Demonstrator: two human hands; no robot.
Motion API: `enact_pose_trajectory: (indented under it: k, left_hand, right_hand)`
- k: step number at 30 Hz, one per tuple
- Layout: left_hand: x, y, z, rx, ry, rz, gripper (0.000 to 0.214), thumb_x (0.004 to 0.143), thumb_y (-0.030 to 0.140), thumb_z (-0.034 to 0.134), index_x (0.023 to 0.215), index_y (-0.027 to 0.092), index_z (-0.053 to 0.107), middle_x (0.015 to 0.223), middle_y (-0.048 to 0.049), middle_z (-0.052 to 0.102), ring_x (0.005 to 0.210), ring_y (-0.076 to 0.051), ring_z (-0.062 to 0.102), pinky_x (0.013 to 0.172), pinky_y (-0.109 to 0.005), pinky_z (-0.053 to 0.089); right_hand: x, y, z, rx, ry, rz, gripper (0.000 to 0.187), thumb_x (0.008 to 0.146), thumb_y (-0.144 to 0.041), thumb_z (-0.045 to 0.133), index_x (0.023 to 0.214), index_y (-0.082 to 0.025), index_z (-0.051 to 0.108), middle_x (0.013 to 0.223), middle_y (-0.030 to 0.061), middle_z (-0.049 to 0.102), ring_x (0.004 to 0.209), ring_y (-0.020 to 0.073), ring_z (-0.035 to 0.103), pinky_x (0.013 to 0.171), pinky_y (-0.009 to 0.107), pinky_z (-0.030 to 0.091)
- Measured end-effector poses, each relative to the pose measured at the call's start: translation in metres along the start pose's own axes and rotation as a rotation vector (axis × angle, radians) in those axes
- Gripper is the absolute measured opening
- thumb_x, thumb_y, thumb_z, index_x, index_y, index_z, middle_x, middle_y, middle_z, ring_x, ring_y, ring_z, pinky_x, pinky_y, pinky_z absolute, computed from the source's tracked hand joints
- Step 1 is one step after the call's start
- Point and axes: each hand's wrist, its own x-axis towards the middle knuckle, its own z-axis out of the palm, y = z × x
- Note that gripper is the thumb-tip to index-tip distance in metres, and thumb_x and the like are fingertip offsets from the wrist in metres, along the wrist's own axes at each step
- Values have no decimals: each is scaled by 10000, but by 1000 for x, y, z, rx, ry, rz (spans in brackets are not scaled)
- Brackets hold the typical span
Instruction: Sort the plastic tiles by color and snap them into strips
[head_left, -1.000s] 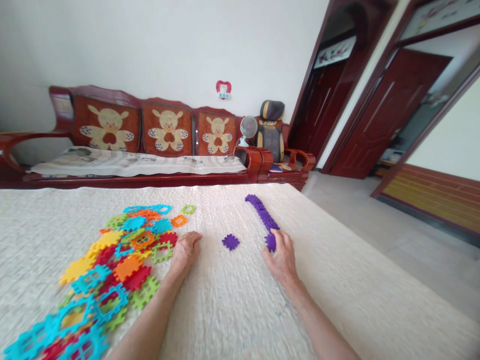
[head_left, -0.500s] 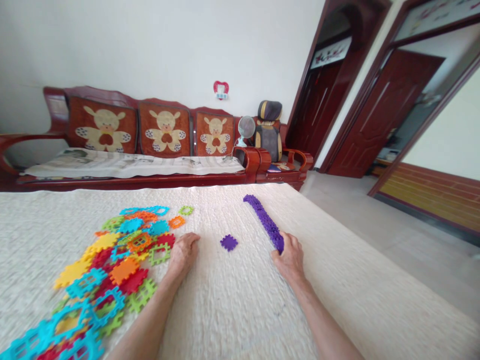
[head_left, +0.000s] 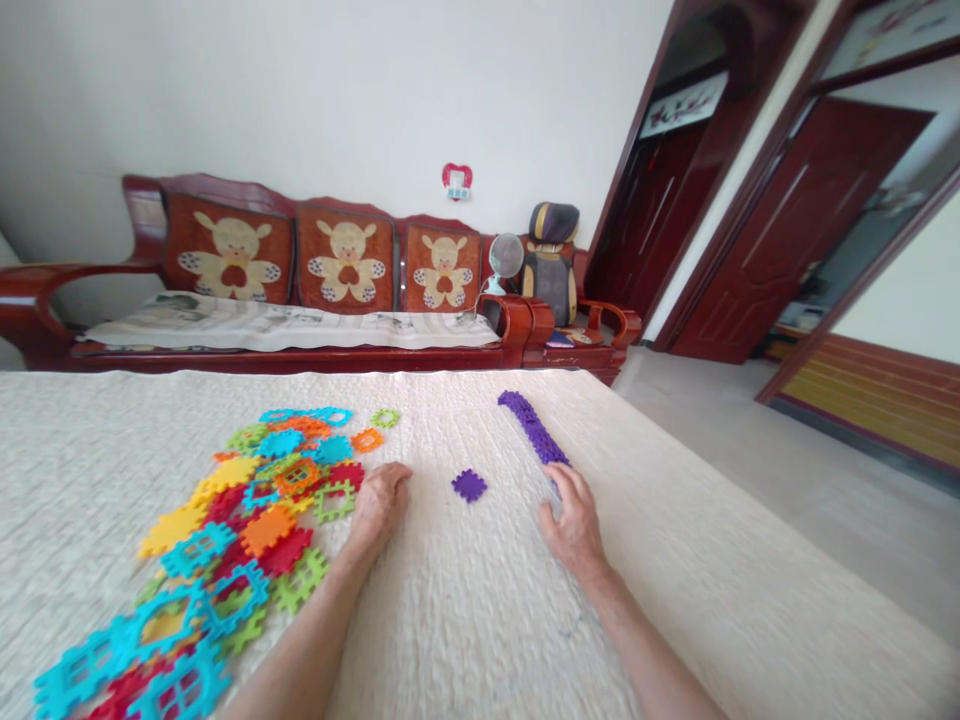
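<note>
One purple row of close-packed toothed pieces (head_left: 531,424) lies right of centre, a loose purple square (head_left: 469,486) at centre. The right hand (head_left: 574,522), thumb parted from fingers, covers the row's near end; the left hand (head_left: 380,500) is curled, grip indeterminable. Multicoloured pieces (head_left: 268,530) lie on cream cloth (head_left: 457,610), lower left; a red-brown sofa (head_left: 516,325) stands behind, upper left to centre.
</note>
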Motion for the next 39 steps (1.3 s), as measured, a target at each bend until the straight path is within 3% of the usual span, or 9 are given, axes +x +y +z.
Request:
enact_pose_trajectory:
  k: [6,10,13,20,25,33,36,39]
  left_hand:
    - [0,3,-2,-5,-8,-27,327,735,59,408,837,150,705,896,-74,730,876,-190,669,864,-312,513]
    - [-1,3,-1,3,-6,-35,335,735,51,407,849,148,706,899,-73,730,868,-183,669,861,-306,510]
    - [-1,3,-1,12,-7,-35,334,737,51,410,859,146,707,906,-75,730,876,-187,667,870,-312,507]
    - [0,1,0,-5,8,-21,323,734,63,413,835,153,706,896,-75,731,872,-190,671,857,-310,515]
    - [1,-3,2,-4,13,17,330,740,77,402,839,158,705,919,-77,729,888,-198,671,863,-322,519]
    - [1,-8,3,6,-7,18,327,735,107,404,854,161,703,922,-74,733,890,-206,675,859,-326,524]
    - [1,-9,4,-3,-1,27,327,735,112,398,844,163,703,909,-74,734,876,-206,677,846,-325,527]
    - [2,-9,4,-9,2,29,328,737,114,395,837,165,703,910,-75,734,875,-207,677,847,-328,528]
  right_hand:
    - [11,-47,44,149,-342,-35,473,741,-157,517,1214,-162,506,1207,117,575,1160,231,512,1017,400,405]
    - [21,-65,65,102,-377,27,478,747,-259,593,1210,-171,515,1185,123,592,1129,262,526,990,442,406]
    - [22,-65,67,93,-366,52,449,754,-248,588,1191,-164,530,1130,124,612,1094,258,543,973,442,413]
    - [3,-46,32,208,-340,29,496,714,-154,558,1208,-183,521,1161,94,606,1101,219,554,983,396,440]
    - [-15,-17,2,143,-169,80,483,768,-170,519,1250,-187,483,1215,108,575,1157,224,533,1014,412,436]
    - [-20,20,-20,52,70,210,452,801,-299,528,1233,-168,512,1191,128,601,1112,233,569,965,410,469]
    - [-19,20,-26,118,63,263,354,838,-365,497,1120,-170,588,1141,121,640,1044,225,604,870,354,511]
    - [-19,12,-28,192,-70,341,354,898,-411,404,1021,-162,625,841,72,694,760,182,645,668,271,518]
